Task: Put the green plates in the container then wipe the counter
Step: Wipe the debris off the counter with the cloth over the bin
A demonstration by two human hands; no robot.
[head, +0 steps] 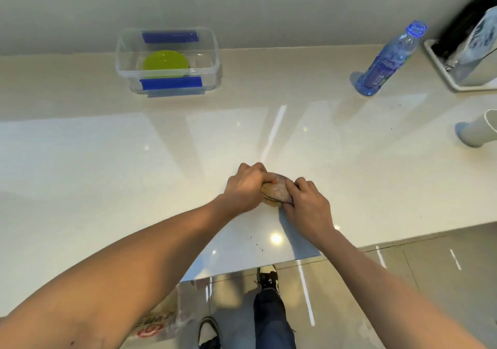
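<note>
One container [168, 61] is sitting far left on the counter [80, 160], holding green plates [165, 62]; count not resolvable, at least one showing. One cloth [275, 191] is lying bunched near centre. Left hand [244, 188] and right hand [306, 206] are both gripping it, fingers curled. One bottle [390, 59] is standing far right.

Lighting: bright, even, from overhead. Glare: round spots and one long white streak on glossy counter [107, 160]. Shadows: soft, pale, beside bottle [387, 61] and container [215, 53]. Focus: slightly soft overall. Distortion: wide-angle bending at edges; forearms enlarged at bottom.
</note>
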